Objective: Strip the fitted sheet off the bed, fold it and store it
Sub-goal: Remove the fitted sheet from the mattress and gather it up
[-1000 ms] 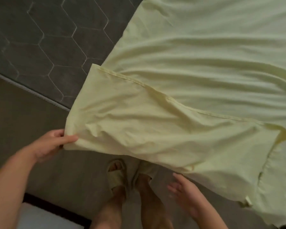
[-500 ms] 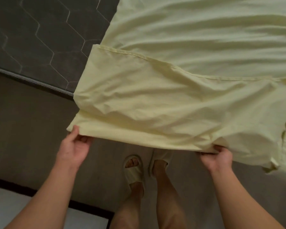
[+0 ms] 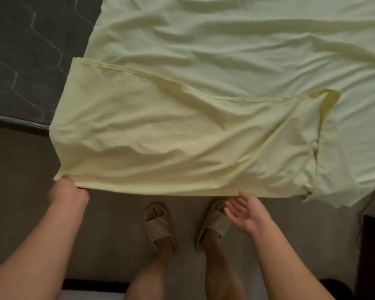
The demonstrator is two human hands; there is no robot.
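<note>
The pale yellow fitted sheet (image 3: 182, 137) is lying over the dark quilted mattress (image 3: 30, 61), a flap doubled toward the near edge. The left hand (image 3: 68, 191) is gripping its corner. The right hand (image 3: 247, 211) is hovering by the hem, fingers (image 3: 236, 205) wide, empty. Pulling one-sided could skew the fold.

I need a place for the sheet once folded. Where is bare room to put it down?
Free: the dark bare mattress left of the sheet, and the grey floor left of the left hand. Crowded: between the arms, where both slippers stand and the right hand hovers open by the sheet's near edge.
</note>
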